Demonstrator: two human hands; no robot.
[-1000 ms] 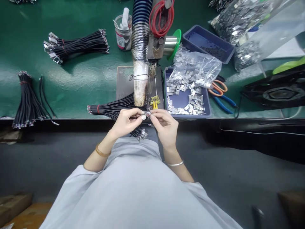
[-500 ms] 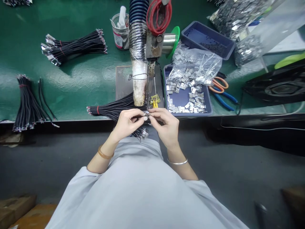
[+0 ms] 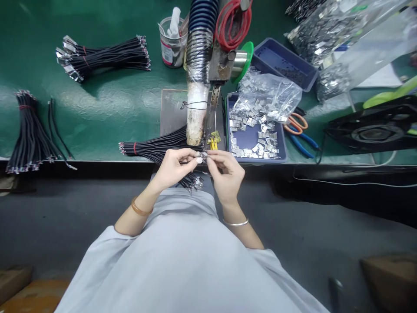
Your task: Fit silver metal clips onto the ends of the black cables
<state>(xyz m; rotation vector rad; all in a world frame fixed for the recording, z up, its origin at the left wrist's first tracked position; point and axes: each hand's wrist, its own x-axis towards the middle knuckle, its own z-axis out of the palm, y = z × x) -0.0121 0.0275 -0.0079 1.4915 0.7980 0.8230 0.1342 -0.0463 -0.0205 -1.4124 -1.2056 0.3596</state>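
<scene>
My left hand point(image 3: 174, 167) and my right hand point(image 3: 226, 174) meet at the table's front edge, fingertips pinched together on a small metal clip point(image 3: 202, 155) at the end of a black wire. A bundle of black wires point(image 3: 153, 148) tied with a red band lies just behind my left hand and runs down under it. Right behind my fingers stands a soldering fixture point(image 3: 211, 113) with a yellow tip. A blue tray point(image 3: 280, 150) holding several loose metal clips sits to the right of my right hand.
More tied wire bundles lie at far left point(image 3: 28, 134) and back left point(image 3: 104, 56). A ribbed hose point(image 3: 200, 43), red cable coil point(image 3: 233, 24), small cup point(image 3: 171, 41), second blue tray point(image 3: 283, 63), bags of clips point(image 3: 325, 30), orange and blue pliers point(image 3: 301, 130) and a black fan point(image 3: 374, 128) crowd the green mat point(image 3: 107, 106).
My hands have stayed pinched together at the same spot in front of the fixture; only my head view has shifted slightly.
</scene>
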